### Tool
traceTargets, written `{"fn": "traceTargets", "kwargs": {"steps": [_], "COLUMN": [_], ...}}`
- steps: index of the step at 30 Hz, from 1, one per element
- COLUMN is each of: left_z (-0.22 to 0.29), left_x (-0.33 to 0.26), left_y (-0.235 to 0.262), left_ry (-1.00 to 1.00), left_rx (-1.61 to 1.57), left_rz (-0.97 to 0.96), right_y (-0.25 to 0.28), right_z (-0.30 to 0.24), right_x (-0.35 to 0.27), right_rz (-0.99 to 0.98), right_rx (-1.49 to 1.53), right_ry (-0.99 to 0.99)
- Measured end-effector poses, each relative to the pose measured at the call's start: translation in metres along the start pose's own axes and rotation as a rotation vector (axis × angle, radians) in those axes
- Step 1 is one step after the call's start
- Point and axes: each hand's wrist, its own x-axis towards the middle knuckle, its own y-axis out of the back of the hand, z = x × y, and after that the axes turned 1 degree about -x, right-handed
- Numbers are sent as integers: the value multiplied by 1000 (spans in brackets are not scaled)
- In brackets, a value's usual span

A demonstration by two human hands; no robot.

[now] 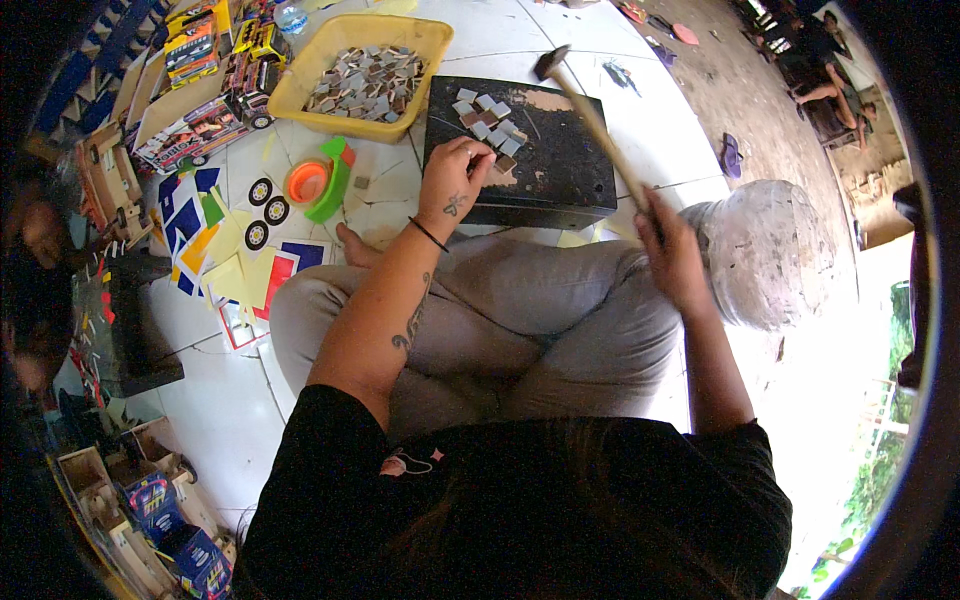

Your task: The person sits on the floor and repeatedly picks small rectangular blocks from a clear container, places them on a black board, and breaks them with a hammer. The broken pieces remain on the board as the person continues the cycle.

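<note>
Now, going from left to right: at the far left on the tiled floor (pixel 230 420) lie coloured paper pieces (pixel 215 250) and three small black wheels (pixel 265 210), and just beyond them a yellow tray (pixel 300 85) full of small square pieces. They are well apart from both hands.

The work itself is on the dark block (pixel 560 170), which stands on the floor directly in front of the crossed legs. On its top, toward the far left corner, lies a group of small square tiles (pixel 488 122), grey and brown, close together.

The left hand (pixel 455 180) rests on the near left part of the block. Its fingers are curled and pinched together on something small at the near edge of the tile group; I cannot tell exactly which piece it holds. This hand is clearly the nearer one to the tiles, touching them or just beside them.

The right hand (pixel 670 245) is off the block, near its right near corner, and is closed firmly around the wooden handle of a hammer (pixel 590 115). The long axis of the hammer runs diagonally from this hand up and to the left, so the dark head is raised above the far edge of the block, just beside the tiles on their right.

At the far right stands a rounded grey stone-like object (pixel 770 250), near the right hand.
</note>
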Motion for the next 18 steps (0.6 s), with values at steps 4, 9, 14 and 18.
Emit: {"fn": "traceTargets", "kwargs": {"steps": [4,9,14,18], "left_z": [-7,-53,-57,-27], "left_x": [12,60,78,55], "left_y": [15,79,83,35], "left_ry": [166,256,47,-126], "left_rx": [-15,377,681,518], "left_rz": [98,167,162,-103], "right_y": [0,-27,-34,-46], "right_z": [55,103,99,51], "right_x": [42,50,63,105], "right_rz": [-42,-158,-110,-79], "right_rx": [-182,-217,-252,-250], "right_ry": [-203,-213,-27,106]}}
